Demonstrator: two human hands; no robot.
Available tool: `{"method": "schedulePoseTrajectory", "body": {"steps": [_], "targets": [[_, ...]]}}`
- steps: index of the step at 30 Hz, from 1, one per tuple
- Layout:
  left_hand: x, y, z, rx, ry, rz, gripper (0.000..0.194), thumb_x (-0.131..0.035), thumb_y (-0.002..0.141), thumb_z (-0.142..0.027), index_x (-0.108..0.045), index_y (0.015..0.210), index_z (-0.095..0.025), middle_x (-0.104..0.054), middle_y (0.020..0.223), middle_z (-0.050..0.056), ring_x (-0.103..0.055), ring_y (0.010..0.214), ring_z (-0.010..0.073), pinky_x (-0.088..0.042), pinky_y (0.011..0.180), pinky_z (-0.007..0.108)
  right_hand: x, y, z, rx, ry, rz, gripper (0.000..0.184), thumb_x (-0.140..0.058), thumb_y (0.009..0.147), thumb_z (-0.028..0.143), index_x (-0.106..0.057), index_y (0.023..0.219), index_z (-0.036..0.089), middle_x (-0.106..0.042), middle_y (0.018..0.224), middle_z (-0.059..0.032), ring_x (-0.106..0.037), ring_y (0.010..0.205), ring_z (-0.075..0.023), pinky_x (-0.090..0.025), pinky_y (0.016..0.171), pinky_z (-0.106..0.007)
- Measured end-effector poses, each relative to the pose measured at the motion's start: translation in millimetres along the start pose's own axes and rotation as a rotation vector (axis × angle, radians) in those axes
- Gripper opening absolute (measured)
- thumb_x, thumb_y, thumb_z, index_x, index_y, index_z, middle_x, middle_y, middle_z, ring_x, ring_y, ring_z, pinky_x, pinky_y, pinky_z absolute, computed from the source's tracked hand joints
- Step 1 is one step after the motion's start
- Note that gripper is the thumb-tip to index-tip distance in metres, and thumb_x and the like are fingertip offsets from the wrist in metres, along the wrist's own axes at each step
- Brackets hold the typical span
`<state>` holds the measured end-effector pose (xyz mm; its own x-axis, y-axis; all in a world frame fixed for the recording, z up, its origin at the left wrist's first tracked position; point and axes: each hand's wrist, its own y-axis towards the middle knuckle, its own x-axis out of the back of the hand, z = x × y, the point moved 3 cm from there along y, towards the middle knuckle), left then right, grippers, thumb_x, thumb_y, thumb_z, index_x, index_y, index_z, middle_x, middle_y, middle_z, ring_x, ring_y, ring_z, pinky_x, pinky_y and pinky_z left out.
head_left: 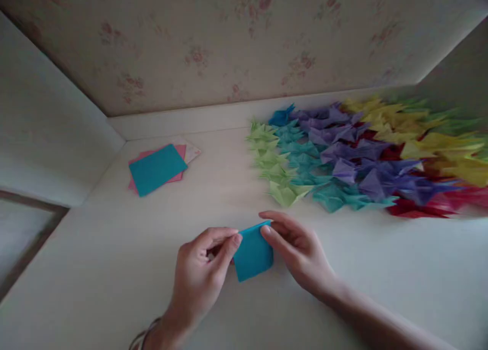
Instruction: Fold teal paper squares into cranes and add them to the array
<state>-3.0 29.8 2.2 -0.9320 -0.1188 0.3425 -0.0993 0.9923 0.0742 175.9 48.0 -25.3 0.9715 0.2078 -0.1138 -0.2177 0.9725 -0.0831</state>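
Note:
A small blue sheet of folded origami paper (pixel 253 254) is held above the white tabletop, between my two hands. My left hand (pixel 206 263) pinches its upper left corner with thumb and forefinger. At the upper right corner, my right hand (pixel 295 245) has its thumb on the front face and its fingers behind the top edge. The top edge looks creased, and the lower right corner bends slightly. What lies behind the paper is hidden.
A stack of square paper, with a blue sheet (pixel 158 170) over pink sheets (pixel 178 177), lies at the back left. Rows of folded paper cranes, green (pixel 287 191), teal (pixel 333 198), purple (pixel 377 181) and yellow (pixel 442 146), spread along the right. A wallpapered wall (pixel 221 45) rises behind.

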Motion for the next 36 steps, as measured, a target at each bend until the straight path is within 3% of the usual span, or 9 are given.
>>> {"method": "schedulePoseTrajectory", "body": {"steps": [5, 11, 18, 23, 30, 36], "targets": [[-0.5, -1.5, 5.0, 0.068, -0.07, -0.006, 0.012, -0.072, 0.083, -0.031, -0.071, 0.09, -0.021, -0.078, 0.072, -0.001, -0.073, 0.061, 0.0146, -0.059, 0.055, 0.018, 1.3, 0.4, -1.9, -0.003, -0.046, -0.062, 0.026, -0.065, 0.09, 0.039, -0.069, 0.109, 0.022, -0.054, 0.066, 0.0029, -0.047, 0.06, -0.0099, -0.035, 0.05, -0.02], [-1.5, -0.8, 5.2, 0.14, -0.218, 0.048, 0.018, -0.074, 0.082, -0.032, -0.07, 0.096, -0.021, -0.074, 0.068, -0.002, -0.067, 0.055, 0.0106, -0.052, 0.047, 0.014, 2.7, 1.6, 0.0, -0.011, -0.016, -0.101, 0.025, -0.065, 0.089, 0.039, -0.07, 0.105, 0.022, -0.063, 0.07, 0.0003, -0.053, 0.063, -0.0122, -0.04, 0.053, -0.021], [-1.9, -1.3, 7.0, 0.201, -0.349, 0.146, 0.024, -0.067, 0.089, -0.032, -0.072, 0.108, -0.02, -0.069, 0.059, -0.002, -0.06, 0.051, 0.0086, -0.051, 0.048, 0.015, 4.8, 4.6, -1.1, -0.072, 0.054, -0.106, 0.029, -0.066, 0.088, 0.042, -0.071, 0.108, 0.022, -0.07, 0.079, -0.0012, -0.057, 0.07, -0.0134, -0.044, 0.06, -0.021], [-0.4, -2.2, 8.4, 0.194, -0.359, 0.173, 0.022, -0.069, 0.088, -0.032, -0.074, 0.107, -0.021, -0.069, 0.057, -0.003, -0.061, 0.051, 0.0087, -0.051, 0.049, 0.016, 5.3, 4.5, -1.0, -0.113, 0.094, -0.093, 0.032, -0.068, 0.086, 0.044, -0.072, 0.109, 0.022, -0.07, 0.082, -0.0007, -0.057, 0.073, -0.0133, -0.045, 0.064, -0.021], [0.4, 0.7, 10.6, 0.2, -0.349, 0.148, 0.016, -0.068, 0.088, -0.033, -0.074, 0.096, -0.021, -0.065, 0.053, -0.004, -0.059, 0.048, 0.0082, -0.047, 0.045, 0.014, 4.3, 5.3, 0.6, -0.123, 0.087, -0.072, 0.031, -0.067, 0.087, 0.043, -0.074, 0.109, 0.023, -0.07, 0.085, -0.0012, -0.058, 0.075, -0.0137, -0.047, 0.067, -0.023], [4.1, 0.3, 11.0, 0.178, -0.224, 0.058, 0.014, -0.067, 0.089, -0.032, -0.074, 0.093, -0.021, -0.065, 0.054, -0.005, -0.059, 0.049, 0.0087, -0.048, 0.047, 0.015, 3.3, 2.3, 1.3, -0.072, 0.055, -0.05, 0.031, -0.063, 0.09, 0.039, -0.07, 0.115, 0.023, -0.063, 0.071, 0.0022, -0.052, 0.063, -0.0104, -0.042, 0.057, -0.02]]}}
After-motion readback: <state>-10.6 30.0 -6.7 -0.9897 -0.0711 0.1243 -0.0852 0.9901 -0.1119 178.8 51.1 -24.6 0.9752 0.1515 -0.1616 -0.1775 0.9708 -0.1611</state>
